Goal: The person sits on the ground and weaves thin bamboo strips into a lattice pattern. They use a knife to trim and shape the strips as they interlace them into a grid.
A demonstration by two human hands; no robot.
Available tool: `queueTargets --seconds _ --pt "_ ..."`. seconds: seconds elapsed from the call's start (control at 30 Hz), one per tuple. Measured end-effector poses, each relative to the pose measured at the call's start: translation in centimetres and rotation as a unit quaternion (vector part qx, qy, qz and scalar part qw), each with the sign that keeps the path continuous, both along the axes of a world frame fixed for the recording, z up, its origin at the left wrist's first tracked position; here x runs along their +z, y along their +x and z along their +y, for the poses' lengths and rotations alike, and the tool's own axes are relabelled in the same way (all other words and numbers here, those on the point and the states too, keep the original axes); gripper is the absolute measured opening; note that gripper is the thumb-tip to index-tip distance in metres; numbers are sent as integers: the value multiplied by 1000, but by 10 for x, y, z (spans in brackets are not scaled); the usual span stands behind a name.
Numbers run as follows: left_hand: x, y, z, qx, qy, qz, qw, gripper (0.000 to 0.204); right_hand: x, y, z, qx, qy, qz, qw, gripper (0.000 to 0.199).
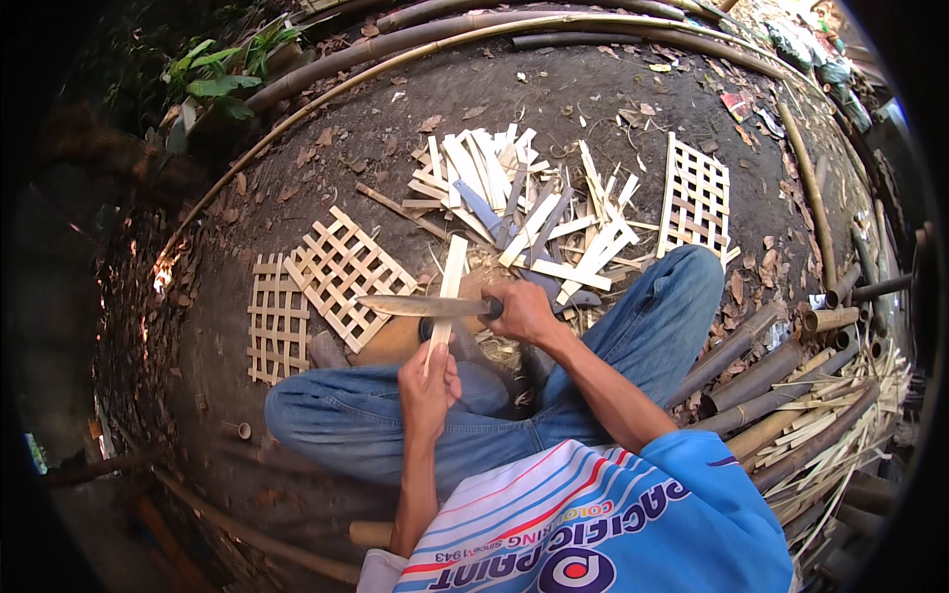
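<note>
My left hand (pixel 425 387) is closed round the lower end of a flat, pale bamboo strip (pixel 454 269), which points up and away from me. In my right hand (pixel 524 310) is the dark handle of a large knife (pixel 420 306). Its long blade points left and lies across the strip, just above my left fingers. Beyond my hands, a heap of cut bamboo strips (pixel 473 163) covers the ground. Among them lies a blue-grey blade-like tool (pixel 478 209), partly hidden by strips.
Two woven bamboo lattices (pixel 353 281) overlap at the left; another lattice (pixel 696 203) lies beyond my right knee (pixel 682 287). Bamboo poles (pixel 781 381) and a bundle of thin slivers (pixel 825 435) lie at the right. Long poles (pixel 425 49) border the far side.
</note>
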State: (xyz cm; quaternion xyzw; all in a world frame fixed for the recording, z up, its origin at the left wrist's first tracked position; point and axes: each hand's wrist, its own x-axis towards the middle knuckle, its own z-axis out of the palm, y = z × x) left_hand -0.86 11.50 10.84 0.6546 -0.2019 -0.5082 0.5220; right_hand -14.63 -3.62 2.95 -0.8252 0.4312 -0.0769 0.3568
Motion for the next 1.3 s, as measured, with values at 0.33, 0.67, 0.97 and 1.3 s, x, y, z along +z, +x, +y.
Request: queueTargets --seconds 0.33,0.67,0.97,1.3 --pt "-16 -6 17 27 7 33 999 35 -30 -25 -46 -174 -4 -83 981 24" --pt "-23 -6 11 37 -35 84 995 38 -66 -32 -52 -261 261 -143 918 36" --pt "-115 -16 -67 165 -107 326 925 46 -24 21 39 -233 413 -342 811 22" --pt "-18 106 -108 -12 -10 -18 1000 48 -40 -12 -24 -102 368 -229 895 34"
